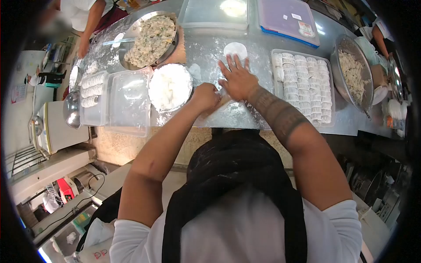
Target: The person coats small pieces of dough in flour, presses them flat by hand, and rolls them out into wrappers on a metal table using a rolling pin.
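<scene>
My left hand (206, 97) is curled round a tan wooden stick, which looks like a rolling pin (224, 99); part of it is hidden by the hand. Just right of it, my right hand (239, 82) has its fingers spread over the floured table (210, 48). Beyond those fingertips lies a round white dough wrapper (235, 51), its near edge close to or under them. Another pale dough piece (194, 70) lies left of my right hand. Beside my left hand stands a round container (171, 87) of white dough pieces and flour.
A large bowl of filling (151, 41) stands at the back left. Trays of white rolled pieces sit at right (302, 87) and left (93, 92). Another bowl (351, 72) stands far right. Lidded boxes (287, 19) are at the back. Other people's arms (90, 26) show at both sides.
</scene>
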Demonstrator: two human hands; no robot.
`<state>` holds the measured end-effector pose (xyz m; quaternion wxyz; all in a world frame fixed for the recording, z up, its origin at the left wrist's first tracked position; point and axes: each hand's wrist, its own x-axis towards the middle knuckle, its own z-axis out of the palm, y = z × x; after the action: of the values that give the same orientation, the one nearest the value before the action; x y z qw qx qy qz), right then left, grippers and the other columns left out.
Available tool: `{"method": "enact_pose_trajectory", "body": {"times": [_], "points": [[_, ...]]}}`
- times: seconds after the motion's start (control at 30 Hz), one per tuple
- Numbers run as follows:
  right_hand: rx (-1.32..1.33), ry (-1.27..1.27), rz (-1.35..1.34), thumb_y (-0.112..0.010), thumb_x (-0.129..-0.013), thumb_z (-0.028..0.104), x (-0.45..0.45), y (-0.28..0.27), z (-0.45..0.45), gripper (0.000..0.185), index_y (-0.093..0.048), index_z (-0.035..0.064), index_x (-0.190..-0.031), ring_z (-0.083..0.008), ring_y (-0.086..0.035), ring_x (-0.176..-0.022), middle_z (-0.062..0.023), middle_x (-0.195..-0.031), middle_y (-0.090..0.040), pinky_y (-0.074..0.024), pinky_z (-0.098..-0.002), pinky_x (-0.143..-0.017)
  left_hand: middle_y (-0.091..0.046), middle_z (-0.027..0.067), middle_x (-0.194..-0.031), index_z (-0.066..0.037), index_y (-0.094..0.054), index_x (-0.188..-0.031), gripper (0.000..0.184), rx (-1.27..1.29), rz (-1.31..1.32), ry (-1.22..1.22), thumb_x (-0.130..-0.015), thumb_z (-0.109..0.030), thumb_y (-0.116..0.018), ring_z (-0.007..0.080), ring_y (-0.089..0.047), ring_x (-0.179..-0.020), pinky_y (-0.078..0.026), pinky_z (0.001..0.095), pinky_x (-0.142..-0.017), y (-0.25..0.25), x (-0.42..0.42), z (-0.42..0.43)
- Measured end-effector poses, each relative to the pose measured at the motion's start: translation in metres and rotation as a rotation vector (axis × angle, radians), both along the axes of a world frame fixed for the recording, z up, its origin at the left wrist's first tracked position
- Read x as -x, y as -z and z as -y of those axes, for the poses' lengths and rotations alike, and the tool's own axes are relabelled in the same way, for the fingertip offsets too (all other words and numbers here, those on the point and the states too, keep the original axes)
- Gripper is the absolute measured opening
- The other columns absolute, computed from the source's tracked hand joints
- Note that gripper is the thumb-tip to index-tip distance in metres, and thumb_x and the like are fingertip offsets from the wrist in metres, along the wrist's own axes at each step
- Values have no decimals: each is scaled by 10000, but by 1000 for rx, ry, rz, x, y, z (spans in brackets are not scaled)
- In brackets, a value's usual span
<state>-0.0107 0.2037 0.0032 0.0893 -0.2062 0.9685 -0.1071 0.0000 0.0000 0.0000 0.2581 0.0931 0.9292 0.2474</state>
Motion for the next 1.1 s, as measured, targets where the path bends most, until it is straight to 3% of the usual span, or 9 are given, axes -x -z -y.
{"method": "enact_pose_trajectory", "body": {"times": [0.07,0.17,0.3,0.4,0.5,0.53,0.63,0.83,1.1], "points": [[136,-12,-104,-499,-1101,477,12,7,7,761,-229,123,-1718,-497,-133,-1633,-294,-1752,-199,-54,-728,-1279,-793,217,-1002,-1,-769,-1172,356,-12,-191,40,-840,-130,-778,326,-779,-914,-599,422,-830,-4,0,-1],[94,-13,-123,-530,-1084,465,-40,-8,-34,751,-289,101,-1694,-507,-152,-1625,-318,-1730,-232,-114,-727,-1271,-781,170,-977,40,-748,-1171,314,-229,190,-227,-878,-73,-736,250,-755,-869,-596,390,-787,-28,2,-17],[12,-52,-12,-542,-1075,447,-94,-19,-63,734,-327,84,-1676,-503,-159,-1625,-319,-1722,-248,-138,-729,-1265,-769,127,-1040,33,-740,-1207,323,-619,475,-613,-890,7,-685,213,-729,-820,-594,388,-710,3,-15,-4],[-35,-42,40,-518,-1086,442,-58,-34,-33,723,-315,86,-1683,-485,-158,-1630,-305,-1731,-239,-108,-713,-1281,-777,194,-1048,39,-745,-1209,355,-271,435,-345,-861,-24,-709,258,-758,-869,-606,412,-750,13,-6,6],[-7,-28,-56,-491,-1097,449,-9,-5,-3,726,-284,94,-1696,-469,-157,-1635,-293,-1739,-233,-91,-700,-1292,-768,264,-1068,49,-746,-1213,396,76,177,-78,-841,-87,-743,321,-772,-944,-608,417,-834,-37,-3,-10],[9,-26,-89,-484,-1100,452,1,0,3,729,-272,96,-1700,-465,-159,-1636,-290,-1740,-232,-90,-697,-1294,-745,312,-1088,56,-748,-1194,428,13,-95,-34,-816,-145,-778,376,-765,-982,-596,425,-841,-20,-7,-5],[67,-40,-152,-475,-1102,465,-6,0,-2,749,-244,83,-1703,-464,-159,-1637,-293,-1740,-234,-97,-697,-1291,-770,252,-1041,51,-756,-1163,364,-17,-87,-84,-847,-130,-771,321,-767,-933,-585,403,-836,-4,-6,-1],[134,8,-68,-565,-1053,495,-113,-4,-55,793,-325,56,-1669,-518,-213,-1596,-305,-1692,-319,-76,-752,-1256,-754,95,-990,47,-741,-1164,234,-368,246,-320,-942,-24,-715,175,-689,-882,-563,334,-801,-39,-9,-3],[184,144,-86,-639,-1012,469,-120,4,-43,768,-398,95,-1639,-506,-229,-1592,-299,-1670,-365,-58,-768,-1247,-757,130,-1039,77,-724,-1174,280,-909,287,-463,-898,36,-705,192,-715,-890,-571,327,-771,-65,102,-60]]}}
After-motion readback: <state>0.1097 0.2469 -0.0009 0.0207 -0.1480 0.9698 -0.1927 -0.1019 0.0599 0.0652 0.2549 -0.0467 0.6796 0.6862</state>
